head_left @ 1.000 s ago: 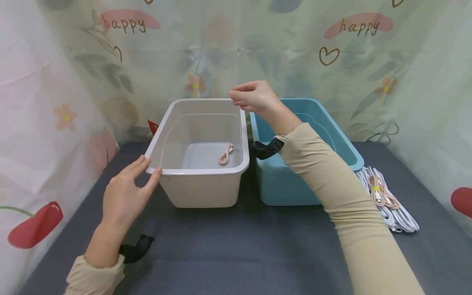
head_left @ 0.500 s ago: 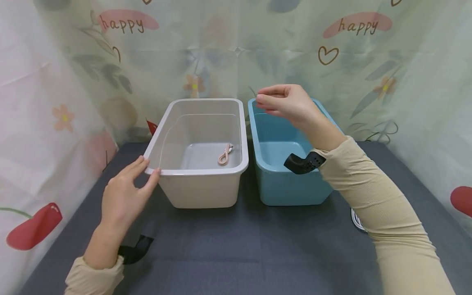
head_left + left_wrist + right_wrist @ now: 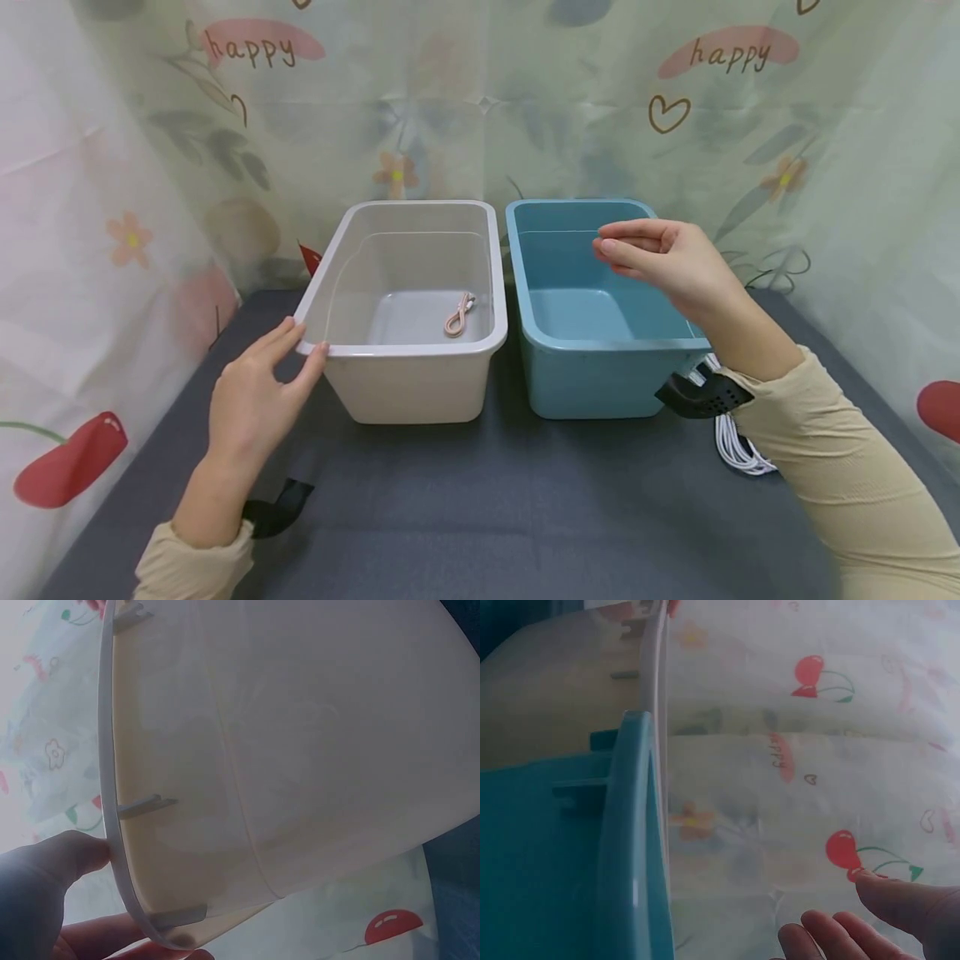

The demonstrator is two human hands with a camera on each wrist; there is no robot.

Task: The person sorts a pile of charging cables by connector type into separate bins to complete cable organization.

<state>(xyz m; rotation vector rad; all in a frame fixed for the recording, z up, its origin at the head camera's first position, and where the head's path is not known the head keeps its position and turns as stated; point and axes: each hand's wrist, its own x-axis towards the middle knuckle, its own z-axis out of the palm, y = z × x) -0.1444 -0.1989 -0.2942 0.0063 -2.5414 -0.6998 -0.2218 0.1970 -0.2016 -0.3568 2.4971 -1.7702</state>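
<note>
At the front left corner of the beige plastic bin (image 3: pixel 412 387), my left hand (image 3: pixel 251 400) touches the rim with thumb and fingertips. The left wrist view shows its thumb (image 3: pixel 79 855) against the rim and fingers under the corner. Inside that bin, on its floor near the right wall, lies a small coiled pinkish cable (image 3: pixel 459 315). My right hand (image 3: pixel 667 258) hovers over the right side of the blue plastic bin (image 3: pixel 592 379), fingers loosely bent, holding nothing. In the right wrist view its fingers (image 3: pixel 826 934) are apart from the thumb, beside the blue rim.
Right of the blue bin, a bundle of white cable (image 3: pixel 738 450) lies partly hidden behind my right wrist. Both bins stand side by side on a dark cloth (image 3: pixel 450 517), with a narrow gap between them. A printed curtain (image 3: pixel 480 100) encloses the back and sides.
My right hand has moved rightward and lower, from above the beige bin's back right corner to over the blue bin. The left hand and the small cable have stayed put.
</note>
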